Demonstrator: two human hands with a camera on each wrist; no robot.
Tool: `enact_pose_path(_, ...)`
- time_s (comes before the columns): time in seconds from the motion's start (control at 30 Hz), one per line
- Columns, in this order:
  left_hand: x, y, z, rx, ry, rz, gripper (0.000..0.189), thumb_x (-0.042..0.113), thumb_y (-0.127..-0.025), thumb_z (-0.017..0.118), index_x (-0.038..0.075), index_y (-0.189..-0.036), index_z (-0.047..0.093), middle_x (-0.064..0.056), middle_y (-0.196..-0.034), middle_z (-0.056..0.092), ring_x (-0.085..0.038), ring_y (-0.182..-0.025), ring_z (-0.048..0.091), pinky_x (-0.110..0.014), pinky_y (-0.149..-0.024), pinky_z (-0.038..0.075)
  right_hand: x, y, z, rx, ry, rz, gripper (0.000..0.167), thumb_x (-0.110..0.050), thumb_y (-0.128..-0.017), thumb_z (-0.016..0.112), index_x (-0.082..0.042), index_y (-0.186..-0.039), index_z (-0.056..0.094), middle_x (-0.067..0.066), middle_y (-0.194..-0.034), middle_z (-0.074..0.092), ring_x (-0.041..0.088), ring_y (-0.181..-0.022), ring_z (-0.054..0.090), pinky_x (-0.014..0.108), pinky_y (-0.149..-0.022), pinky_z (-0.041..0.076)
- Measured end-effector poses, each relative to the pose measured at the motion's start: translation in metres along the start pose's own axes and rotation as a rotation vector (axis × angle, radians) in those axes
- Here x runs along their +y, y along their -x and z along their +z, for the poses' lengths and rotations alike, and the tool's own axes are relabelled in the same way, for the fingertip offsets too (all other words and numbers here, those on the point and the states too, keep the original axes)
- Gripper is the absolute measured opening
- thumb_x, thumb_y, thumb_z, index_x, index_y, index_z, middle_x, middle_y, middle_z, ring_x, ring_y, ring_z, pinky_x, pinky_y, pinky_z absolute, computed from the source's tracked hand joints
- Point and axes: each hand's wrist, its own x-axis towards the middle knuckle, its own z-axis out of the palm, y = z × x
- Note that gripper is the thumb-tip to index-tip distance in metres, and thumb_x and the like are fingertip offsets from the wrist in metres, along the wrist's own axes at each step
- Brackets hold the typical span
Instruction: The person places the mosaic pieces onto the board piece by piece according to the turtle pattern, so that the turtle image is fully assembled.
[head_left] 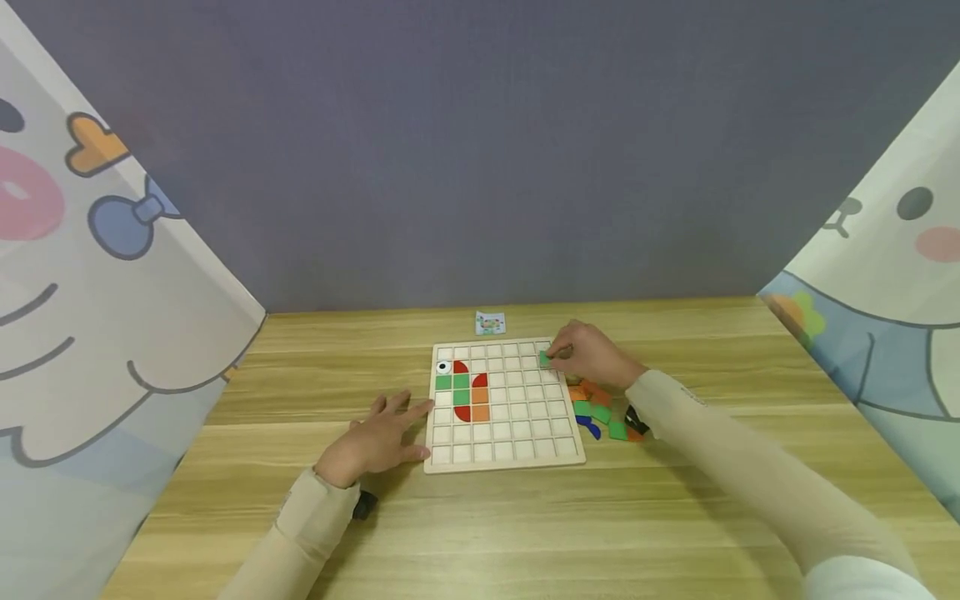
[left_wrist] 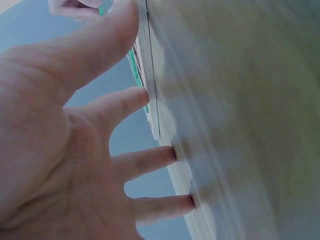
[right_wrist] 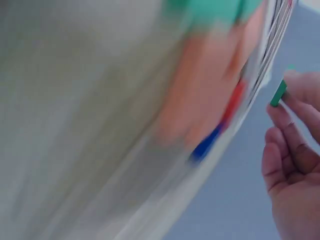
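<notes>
Right sleeve (head_left: 750, 471), so near the loose pieces (head_left: 601, 413), could drag them while the right hand (head_left: 592, 356) pinches a green tile (head_left: 543, 359) at the board's (head_left: 521, 429) far-right corner, left hand (head_left: 377, 443) spread beside it.

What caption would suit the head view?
Right hand pinches a green tile over the pale grid board while the left hand touches its edge.

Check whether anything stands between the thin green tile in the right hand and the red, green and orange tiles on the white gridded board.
Nothing visible: only bare cells of the board lie between the held green tile and the coloured tiles. The left hand is at the board's left edge, off that path.
</notes>
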Motion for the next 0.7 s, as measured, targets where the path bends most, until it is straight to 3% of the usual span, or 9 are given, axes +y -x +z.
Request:
enact_pose_path(0.1,0.000,0.001,-0.001,0.002,0.003,0.001,0.073,0.042,-0.087,0.066,0.026,-0.149,0.032,-0.017,-0.154,0.017,-0.055,-0.133,0.012,-0.080,-0.084,0.021,-0.022,-0.001,0.010,-0.028,0.004,-0.114,0.013,-0.014,-0.084,0.073,-0.010,-0.097,0.076,-0.006,-0.092,0.063,0.014,-0.083,0.051,0.032,-0.071,0.048)
enact_pose_path(0.2,0.000,0.002,-0.001,0.007,0.003,0.007,0.072,0.042,-0.087,0.065,0.025,-0.149,0.032,-0.018,-0.154,0.017,-0.055,-0.133,0.013,-0.080,-0.084,0.021,-0.039,-0.006,0.020,-0.041,0.026,-0.176,0.012,-0.012,-0.082,0.075,-0.009,-0.094,0.076,-0.006,-0.090,0.063,0.011,-0.084,0.052,0.034,-0.084,0.046)
enact_pose_path(0.33,-0.001,0.003,0.000,0.007,0.001,0.009,0.072,0.042,-0.087,0.065,0.025,-0.149,0.032,-0.018,-0.154,0.018,-0.055,-0.133,0.013,-0.080,-0.084,0.022,-0.053,-0.017,0.034,-0.073,0.044,-0.189,0.010,-0.009,-0.080,0.076,-0.008,-0.091,0.076,-0.005,-0.087,0.064,0.012,-0.083,0.052,0.033,-0.087,0.045)
enact_pose_path(0.47,-0.002,0.002,0.001,0.008,0.004,0.013,0.072,0.042,-0.087,0.065,0.026,-0.149,0.032,-0.018,-0.154,0.017,-0.056,-0.132,0.013,-0.080,-0.083,0.021,-0.059,-0.028,0.044,-0.093,0.064,-0.167,0.009,-0.010,-0.079,0.077,-0.009,-0.088,0.076,-0.007,-0.083,0.063,0.011,-0.080,0.050,0.027,-0.073,0.046)
enact_pose_path(0.7,-0.001,0.000,0.002,0.004,-0.004,-0.002,0.073,0.042,-0.087,0.065,0.027,-0.149,0.031,-0.017,-0.154,0.017,-0.055,-0.133,0.012,-0.080,-0.084,0.020,-0.065,-0.034,0.049,-0.102,0.080,-0.124,0.006,-0.009,-0.079,0.078,-0.009,-0.085,0.077,-0.007,-0.079,0.061,0.012,-0.078,0.049,0.026,-0.070,0.047)
